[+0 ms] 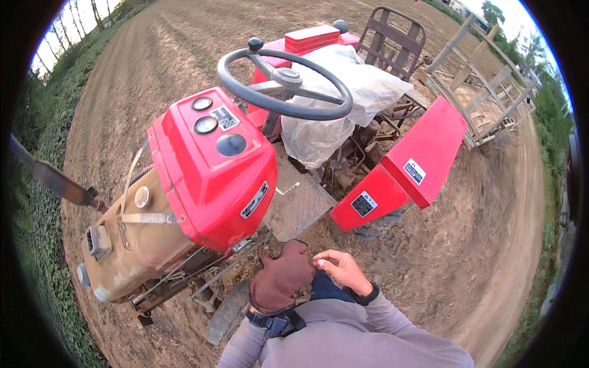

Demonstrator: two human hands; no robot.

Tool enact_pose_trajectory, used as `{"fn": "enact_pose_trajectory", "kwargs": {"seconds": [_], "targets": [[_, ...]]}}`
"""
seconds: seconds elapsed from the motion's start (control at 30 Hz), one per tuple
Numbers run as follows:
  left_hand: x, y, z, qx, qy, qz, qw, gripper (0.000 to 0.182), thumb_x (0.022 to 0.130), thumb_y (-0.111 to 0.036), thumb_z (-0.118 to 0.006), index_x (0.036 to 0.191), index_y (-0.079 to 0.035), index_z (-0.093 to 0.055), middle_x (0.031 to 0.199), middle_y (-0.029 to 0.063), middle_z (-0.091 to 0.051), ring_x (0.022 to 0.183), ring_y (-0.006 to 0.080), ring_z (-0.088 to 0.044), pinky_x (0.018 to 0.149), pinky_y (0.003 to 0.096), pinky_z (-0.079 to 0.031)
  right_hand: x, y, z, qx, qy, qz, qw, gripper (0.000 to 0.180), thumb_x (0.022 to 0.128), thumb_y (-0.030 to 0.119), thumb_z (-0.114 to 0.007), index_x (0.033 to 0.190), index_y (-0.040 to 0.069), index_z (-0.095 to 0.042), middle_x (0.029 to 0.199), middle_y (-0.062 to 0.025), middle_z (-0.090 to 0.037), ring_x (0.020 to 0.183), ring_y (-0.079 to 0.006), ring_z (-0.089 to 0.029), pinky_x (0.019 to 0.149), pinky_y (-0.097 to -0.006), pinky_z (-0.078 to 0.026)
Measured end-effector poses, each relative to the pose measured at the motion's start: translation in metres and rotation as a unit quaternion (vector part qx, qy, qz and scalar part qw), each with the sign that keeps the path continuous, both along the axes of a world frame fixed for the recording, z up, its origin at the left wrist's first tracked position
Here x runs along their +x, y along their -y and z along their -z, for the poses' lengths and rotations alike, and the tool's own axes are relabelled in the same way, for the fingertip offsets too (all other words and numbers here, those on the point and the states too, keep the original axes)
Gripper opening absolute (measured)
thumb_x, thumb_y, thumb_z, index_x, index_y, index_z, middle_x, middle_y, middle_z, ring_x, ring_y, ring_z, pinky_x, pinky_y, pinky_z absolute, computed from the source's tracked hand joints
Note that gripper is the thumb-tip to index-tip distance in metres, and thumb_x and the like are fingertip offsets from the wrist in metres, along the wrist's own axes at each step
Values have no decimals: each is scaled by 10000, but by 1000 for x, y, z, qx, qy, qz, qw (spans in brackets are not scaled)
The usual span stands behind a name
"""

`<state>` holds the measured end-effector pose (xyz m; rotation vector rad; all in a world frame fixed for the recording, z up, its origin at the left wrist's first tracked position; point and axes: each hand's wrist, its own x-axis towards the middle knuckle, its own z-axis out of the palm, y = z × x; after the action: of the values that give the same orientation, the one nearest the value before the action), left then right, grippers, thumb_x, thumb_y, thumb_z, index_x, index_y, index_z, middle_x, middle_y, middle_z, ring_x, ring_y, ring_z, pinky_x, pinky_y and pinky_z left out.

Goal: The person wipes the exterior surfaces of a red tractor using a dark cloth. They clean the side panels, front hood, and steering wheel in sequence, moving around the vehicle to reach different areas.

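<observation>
My left hand [281,278] wears a brown fabric glove, with a dark watch strap at its wrist. It hangs low before my body, beside the tractor's footplate [299,207]; its fingers are foreshortened, so their closure is unclear. My bare right hand [345,271] is just to the right, with a dark band around the wrist. Its thumb and fingertips come together close to the glove's edge; whether they pinch the fabric cannot be told. In front of both hands stands a small red tractor with a dashboard cowl [211,161] and a black steering wheel [285,80].
A red fender [400,170] with warning labels juts out at right. Clear plastic sheeting [340,87] covers the seat area. A dusty tan tank [147,230] lies at left. Behind are a rusty metal backrest [391,39] and a wooden-railed trailer [478,87]. Tilled soil [152,60] surrounds the tractor.
</observation>
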<state>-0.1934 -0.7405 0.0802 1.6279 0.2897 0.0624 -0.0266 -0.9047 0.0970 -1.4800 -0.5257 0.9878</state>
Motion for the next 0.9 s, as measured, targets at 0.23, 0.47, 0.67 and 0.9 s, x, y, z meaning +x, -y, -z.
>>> {"fn": "enact_pose_trajectory", "kwargs": {"seconds": [0.23,0.47,0.67,0.9], "targets": [[55,9,19,-250,109,22,962,330,1034,-37,-490,1362,0,-501,1204,60,-575,1092,162,-575,959,291,-489,24,27,50,-121,40,-20,992,188,995,116,-619,1073,-28,-711,955,-74,-753,871,-116,-679,777,-301,-546],[128,4,-83,157,114,99,976,402,949,-123,-642,1307,-37,-479,1245,86,-624,1126,177,-607,950,343,-468,59,41,90,-108,-101,-190,971,260,1018,196,-628,1152,-7,-720,1040,-38,-759,914,-104,-680,769,-279,-536],[228,7,-206,289,77,264,917,368,964,-166,-628,1296,-56,-515,1245,98,-630,1142,202,-621,951,399,-472,107,23,122,37,-137,-86,986,345,1008,219,-668,1312,63,-621,1147,-61,-715,1026,-159,-682,893,-357,-556],[296,28,-266,437,-16,407,802,345,981,-211,-610,1292,-75,-549,1251,109,-635,1163,229,-632,956,457,-475,149,18,116,47,-80,55,994,356,1008,224,-659,1326,74,-611,1191,-64,-695,1073,-173,-662,925,-366,-542]]}}
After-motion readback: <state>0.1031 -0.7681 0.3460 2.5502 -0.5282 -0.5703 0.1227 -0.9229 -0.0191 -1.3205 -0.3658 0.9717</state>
